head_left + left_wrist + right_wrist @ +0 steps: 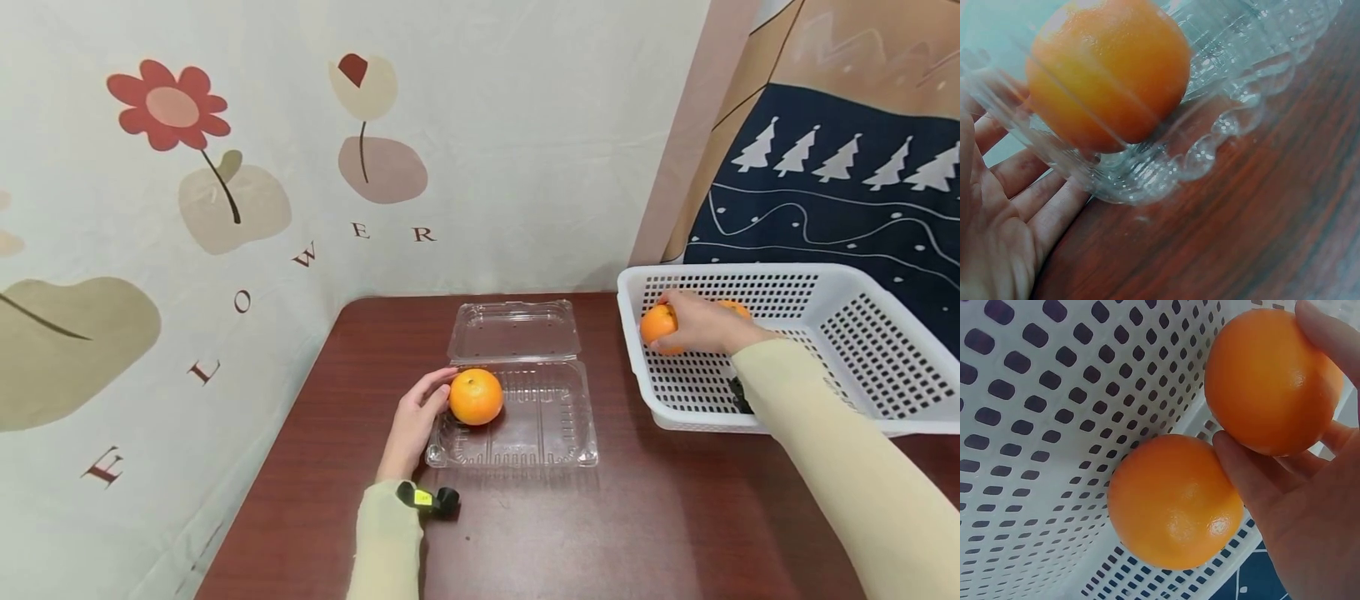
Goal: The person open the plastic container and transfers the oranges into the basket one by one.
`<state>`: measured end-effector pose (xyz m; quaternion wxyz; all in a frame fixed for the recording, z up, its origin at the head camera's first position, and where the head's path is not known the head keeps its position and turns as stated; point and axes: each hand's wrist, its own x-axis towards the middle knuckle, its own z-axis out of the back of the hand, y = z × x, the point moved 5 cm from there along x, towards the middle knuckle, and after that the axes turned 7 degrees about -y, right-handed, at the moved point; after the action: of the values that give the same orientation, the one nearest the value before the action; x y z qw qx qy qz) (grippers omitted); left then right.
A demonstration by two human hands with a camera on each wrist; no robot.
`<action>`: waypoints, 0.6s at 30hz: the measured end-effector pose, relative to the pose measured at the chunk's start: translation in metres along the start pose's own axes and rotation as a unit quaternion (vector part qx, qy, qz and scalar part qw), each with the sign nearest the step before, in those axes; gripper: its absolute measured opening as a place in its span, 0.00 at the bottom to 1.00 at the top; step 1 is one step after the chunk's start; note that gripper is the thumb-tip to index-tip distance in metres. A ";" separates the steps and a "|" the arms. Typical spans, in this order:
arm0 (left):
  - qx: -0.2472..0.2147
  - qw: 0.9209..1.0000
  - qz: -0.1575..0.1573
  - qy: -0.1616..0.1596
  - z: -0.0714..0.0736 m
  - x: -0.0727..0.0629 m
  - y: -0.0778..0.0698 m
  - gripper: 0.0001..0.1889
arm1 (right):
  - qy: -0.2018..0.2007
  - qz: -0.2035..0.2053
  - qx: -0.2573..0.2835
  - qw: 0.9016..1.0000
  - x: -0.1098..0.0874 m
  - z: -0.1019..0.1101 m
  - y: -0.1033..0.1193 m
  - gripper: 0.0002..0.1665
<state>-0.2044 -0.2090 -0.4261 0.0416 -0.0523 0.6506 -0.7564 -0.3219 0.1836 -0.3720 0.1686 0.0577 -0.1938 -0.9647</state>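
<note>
In the white basket (pixel 660 412), my right hand (pixel 701 323) grips an orange (pixel 1272 381) between thumb and fingers. Another orange (pixel 1175 501) lies against the basket's perforated wall, right beside the fingertips; in the head view my hand partly covers it. My left hand (pixel 416 417) rests at the left side of a clear plastic clamshell container (pixel 543 425), its fingers (pixel 1050 209) stretched along the outside of the wall. A third orange (pixel 476 397) sits inside the container at its left end, close to the left thumb. The container's lid (pixel 515 331) is folded back, away from me.
The dark red-brown table (pixel 540 533) carries both the container and the basket, which stands on the right. A pale wall covering (pixel 525 167) with printed flowers rises behind the table. A dark blue printed cloth (pixel 825 208) hangs behind the basket.
</note>
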 end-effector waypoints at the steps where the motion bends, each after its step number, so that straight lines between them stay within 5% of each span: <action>1: -0.001 1.000 0.000 0.000 0.000 0.000 0.000 0.15 | 0.001 -0.001 -0.001 1.000 0.000 0.000 0.000 0.42; 18: -0.001 1.000 0.006 0.002 0.001 0.000 0.000 0.15 | 0.016 -0.017 0.013 1.000 -0.002 -0.002 -0.002 0.41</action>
<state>-0.2042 -0.2101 -0.4259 0.0447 -0.0475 0.6517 -0.7557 -0.3209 0.1856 -0.3747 0.1541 0.0785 -0.2023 -0.9639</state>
